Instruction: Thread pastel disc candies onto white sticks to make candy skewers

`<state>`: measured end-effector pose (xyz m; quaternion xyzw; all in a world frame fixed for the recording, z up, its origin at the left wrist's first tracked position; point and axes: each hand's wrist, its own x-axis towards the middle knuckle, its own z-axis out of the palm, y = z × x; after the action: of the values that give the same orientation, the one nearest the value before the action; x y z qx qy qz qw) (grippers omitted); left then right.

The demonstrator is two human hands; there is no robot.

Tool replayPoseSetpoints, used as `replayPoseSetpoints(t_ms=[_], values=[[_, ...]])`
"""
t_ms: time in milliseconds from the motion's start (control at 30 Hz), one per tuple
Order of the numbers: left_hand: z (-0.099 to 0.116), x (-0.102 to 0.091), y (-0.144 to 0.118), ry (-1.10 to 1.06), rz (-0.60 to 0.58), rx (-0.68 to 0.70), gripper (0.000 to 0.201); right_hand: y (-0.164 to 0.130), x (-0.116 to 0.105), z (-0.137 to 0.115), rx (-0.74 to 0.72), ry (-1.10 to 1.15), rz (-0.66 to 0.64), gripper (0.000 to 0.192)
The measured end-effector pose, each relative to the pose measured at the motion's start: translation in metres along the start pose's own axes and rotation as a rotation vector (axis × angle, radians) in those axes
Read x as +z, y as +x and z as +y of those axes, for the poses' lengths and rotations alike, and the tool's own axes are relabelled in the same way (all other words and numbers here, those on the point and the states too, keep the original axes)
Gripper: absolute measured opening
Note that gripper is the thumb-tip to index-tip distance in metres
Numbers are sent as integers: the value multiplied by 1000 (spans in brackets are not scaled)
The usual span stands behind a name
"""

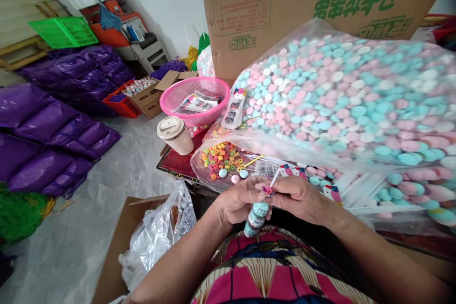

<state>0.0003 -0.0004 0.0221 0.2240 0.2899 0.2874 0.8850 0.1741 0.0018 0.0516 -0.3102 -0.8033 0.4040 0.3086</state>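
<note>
The left hand (238, 201) is closed around a stack of candy discs (255, 219) hanging below its fingers; the right hand (297, 195) pinches a thin white stick (274, 178) above that stack — both just in front of the big candy bag (349, 99); a pink basket (171, 99) lies left of the bag.

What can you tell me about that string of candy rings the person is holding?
The candy string is a short stack of flat rings in pale teal, white and pink, chalky-looking, threaded tightly together. It hangs down, slightly tilted, below the two hands. The left hand wraps its upper end, the right hand pinches at the top, where a thin white stick pokes up.
</note>
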Motion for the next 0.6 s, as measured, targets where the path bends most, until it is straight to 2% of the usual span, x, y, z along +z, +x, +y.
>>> replayPoseSetpoints(t_ms=[33,100,167,233,333,400,433,500,533,567,600], values=[[1,1,0,-16,-1,27,60,1,1,0,5,-4,8,27],[2,5,1,-34,52,96,61,2,8,3,0,-125,108,29],[3,9,3,-49,149,167,61,2,17,6,-60,-380,253,30],[3,16,4,-46,255,229,58,1,20,9,-144,-605,333,28],[3,30,3,117,439,424,53,0,1,5,-256,-872,339,26],[3,41,2,298,522,541,56,-3,-23,-3,-294,-1065,433,23],[4,46,1,361,500,516,59,-5,-33,-7,-285,-1153,537,20],[9,54,0,366,297,289,70,-11,-45,-15,-236,-1207,705,14],[14,57,0,314,163,172,78,-15,-46,-16,-234,-1167,705,13],[20,60,0,243,46,109,86,-19,-43,-17,-251,-1077,606,14],[27,62,1,167,-43,110,92,-22,-39,-16,-251,-954,498,15]])
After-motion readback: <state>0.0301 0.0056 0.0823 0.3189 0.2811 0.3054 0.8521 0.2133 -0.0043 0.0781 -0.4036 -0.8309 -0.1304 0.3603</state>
